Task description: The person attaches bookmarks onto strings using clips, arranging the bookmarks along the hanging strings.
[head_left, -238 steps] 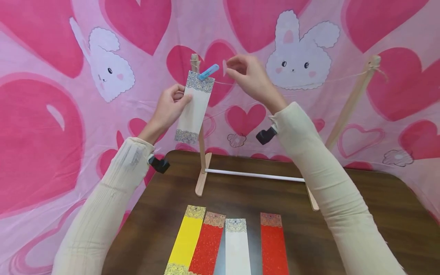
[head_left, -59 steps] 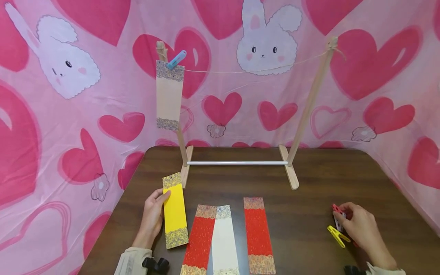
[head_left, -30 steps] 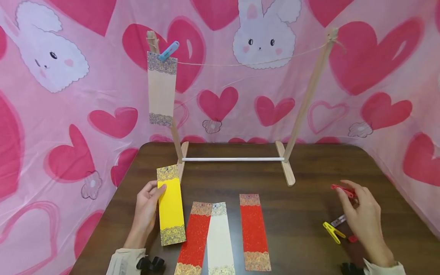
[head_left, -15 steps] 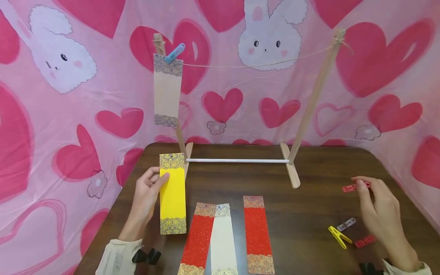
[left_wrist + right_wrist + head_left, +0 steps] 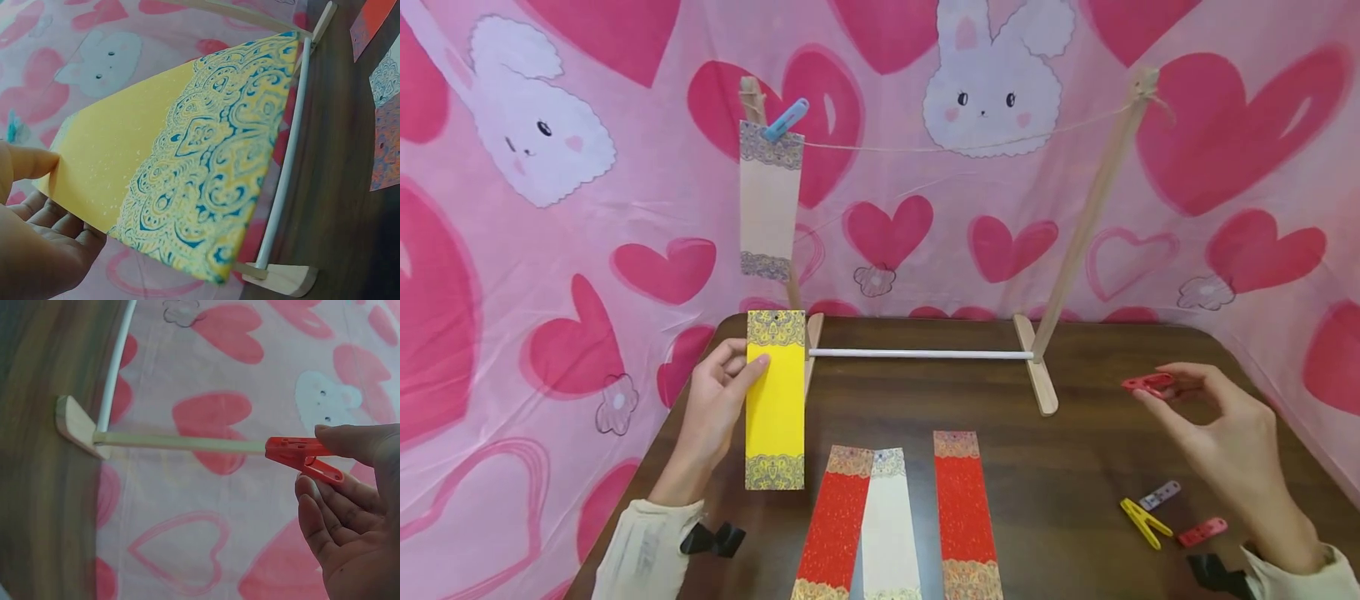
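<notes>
My left hand [image 5: 713, 398] pinches a yellow card [image 5: 775, 408] with patterned bands at both ends, thumb in front and fingers behind. It holds the card upright above the table's left side; the left wrist view shows the lower band of the yellow card [image 5: 206, 150] close up. On the right, my right hand [image 5: 1228, 425] pinches a red clothespin [image 5: 1148, 384] between thumb and fingers, clear of the table. In the right wrist view the red clothespin [image 5: 297, 452] points away from the palm. A pale card [image 5: 767, 200] hangs from the string [image 5: 887, 150], clipped by a blue clothespin [image 5: 786, 119].
A red card [image 5: 838, 508], a white card [image 5: 887, 517] and another red card [image 5: 962, 500] lie on the table [image 5: 1060, 533]. Yellow [image 5: 1145, 523], grey [image 5: 1160, 495] and red clothespins [image 5: 1202, 532] lie at right. Wooden posts [image 5: 1093, 217] joined by a white rod [image 5: 925, 354] stand behind.
The blue clothespin came to hold the hanging pale card unaided. My left hand lifted the yellow card; my right hand took a red clothespin from the table and raised it.
</notes>
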`<state>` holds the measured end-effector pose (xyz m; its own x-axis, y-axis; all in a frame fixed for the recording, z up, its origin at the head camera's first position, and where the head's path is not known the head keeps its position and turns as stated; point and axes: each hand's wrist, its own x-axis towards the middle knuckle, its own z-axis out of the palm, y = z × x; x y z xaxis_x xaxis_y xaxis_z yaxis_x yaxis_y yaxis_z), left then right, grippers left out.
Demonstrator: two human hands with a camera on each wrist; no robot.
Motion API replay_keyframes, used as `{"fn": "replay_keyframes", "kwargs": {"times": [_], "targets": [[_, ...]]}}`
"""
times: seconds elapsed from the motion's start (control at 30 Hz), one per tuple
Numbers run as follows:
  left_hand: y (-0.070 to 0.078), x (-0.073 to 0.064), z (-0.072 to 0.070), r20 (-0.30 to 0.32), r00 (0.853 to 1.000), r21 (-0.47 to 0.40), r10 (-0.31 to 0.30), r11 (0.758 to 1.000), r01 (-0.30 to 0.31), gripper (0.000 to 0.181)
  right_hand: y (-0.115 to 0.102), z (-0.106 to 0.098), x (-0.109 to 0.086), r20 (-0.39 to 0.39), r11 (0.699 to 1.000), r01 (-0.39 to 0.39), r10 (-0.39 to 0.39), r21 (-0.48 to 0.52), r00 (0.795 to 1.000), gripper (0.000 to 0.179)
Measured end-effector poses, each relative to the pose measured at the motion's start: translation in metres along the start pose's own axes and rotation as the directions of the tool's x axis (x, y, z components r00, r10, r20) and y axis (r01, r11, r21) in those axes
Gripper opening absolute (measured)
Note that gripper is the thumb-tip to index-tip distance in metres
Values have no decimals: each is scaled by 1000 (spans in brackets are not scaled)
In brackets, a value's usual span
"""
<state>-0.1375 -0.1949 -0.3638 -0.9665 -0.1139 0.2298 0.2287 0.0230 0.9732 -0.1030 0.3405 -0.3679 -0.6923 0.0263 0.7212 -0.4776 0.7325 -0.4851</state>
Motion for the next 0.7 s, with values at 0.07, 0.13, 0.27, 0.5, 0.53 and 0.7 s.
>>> {"fn": "replay_keyframes", "kwargs": {"times": [0.07, 0.13, 0.27, 0.5, 0.53, 0.7], "targets": [[4, 4, 1, 16, 1000, 9, 14, 1000, -14, 27, -3, 0, 4, 23, 1000, 17, -17, 0, 1000, 50], [7, 8, 2, 33, 999, 25, 26, 999, -27, 29, -7, 0, 9, 47, 999, 33, -33, -1, 998, 52], [14, 16, 6, 69, 996, 68, 47, 996, -52, 32, -15, 4, 19, 71, 997, 83, -82, -2, 994, 52], [25, 28, 13, 90, 993, 113, 69, 990, -79, 30, -31, 10, 41, 129, 987, 154, -149, -33, 980, 46], [26, 30, 14, 94, 993, 116, 73, 990, -83, 30, -34, 11, 45, 139, 987, 159, -152, -40, 979, 46], [32, 37, 19, 115, 989, 128, 90, 986, -104, 30, -48, 21, 64, 164, 979, 201, -192, -40, 968, 44]]}}
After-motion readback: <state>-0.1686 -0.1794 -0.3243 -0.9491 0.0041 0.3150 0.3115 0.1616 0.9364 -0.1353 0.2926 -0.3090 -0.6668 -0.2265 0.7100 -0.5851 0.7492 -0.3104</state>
